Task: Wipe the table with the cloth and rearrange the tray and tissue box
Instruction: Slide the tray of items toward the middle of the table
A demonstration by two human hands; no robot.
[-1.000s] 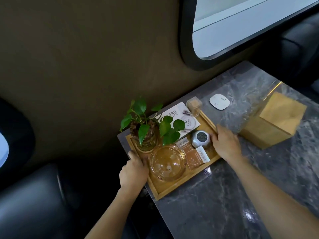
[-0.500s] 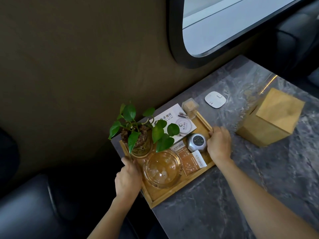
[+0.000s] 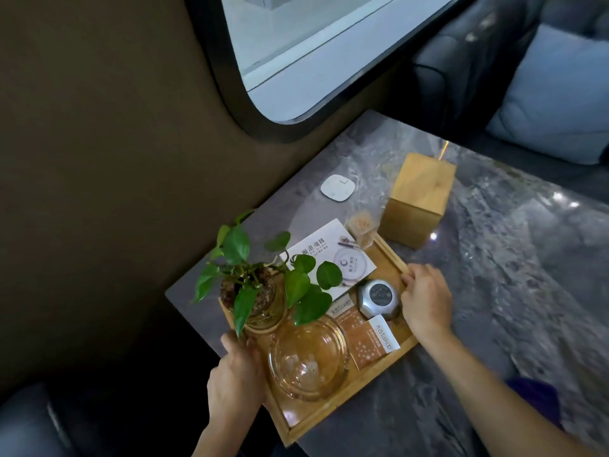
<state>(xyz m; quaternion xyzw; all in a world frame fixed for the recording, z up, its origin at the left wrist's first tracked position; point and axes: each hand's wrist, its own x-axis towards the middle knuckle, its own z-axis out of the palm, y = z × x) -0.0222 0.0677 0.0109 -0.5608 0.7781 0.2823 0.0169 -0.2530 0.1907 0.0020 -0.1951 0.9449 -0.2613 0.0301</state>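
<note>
Our left hand (image 3: 235, 379) curls its fingers (image 3: 230, 344) closed over the tray (image 3: 329, 412) rim at one side, and our right hand (image 3: 425, 301) pinches the opposite rim, thumb inside. We grip both sides so the plant (image 3: 260, 275) and glass bowl (image 3: 308, 357) between our hands ride level, we judge. Just beyond our right fingertips stands the tissue box (image 3: 417, 201) on the table (image 3: 510, 275). A purple patch by our right forearm may be the cloth; we cannot tell.

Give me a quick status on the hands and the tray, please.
Left hand and right hand grip opposite tray edges. Tray loaded, on table. Tissue box close by its far corner.
</note>
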